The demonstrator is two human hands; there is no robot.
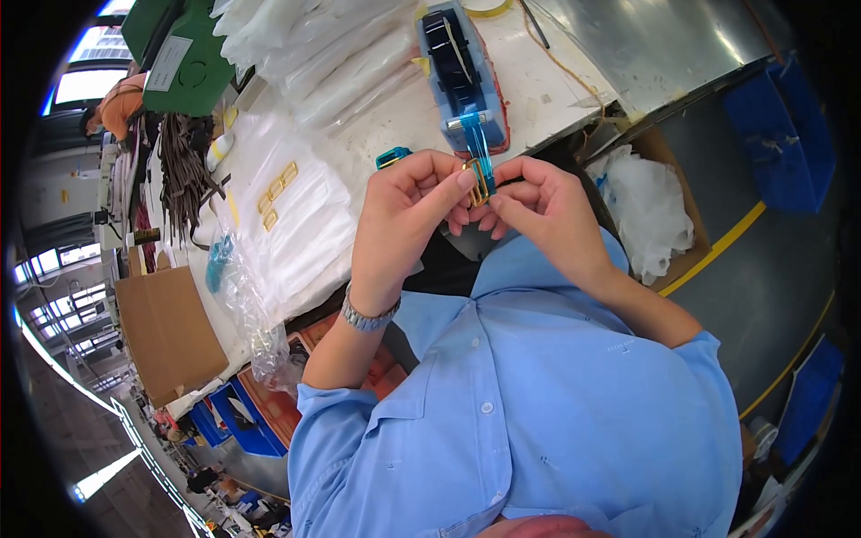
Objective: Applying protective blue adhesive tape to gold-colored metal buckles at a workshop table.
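Item: gold buckles (276, 194), lying loose on clear bags (296, 224), left on the desk (395, 117). Left hand (408, 211) and right hand (538, 211), fingers closed, are pinching one gold buckle (478, 184) at centre, just near the tape dispenser (462, 72). Blue tape (477, 143) is being wrapped round it, judging by the strip; next calls for tearing it cleanly. Cardboard box (668, 215), far right.
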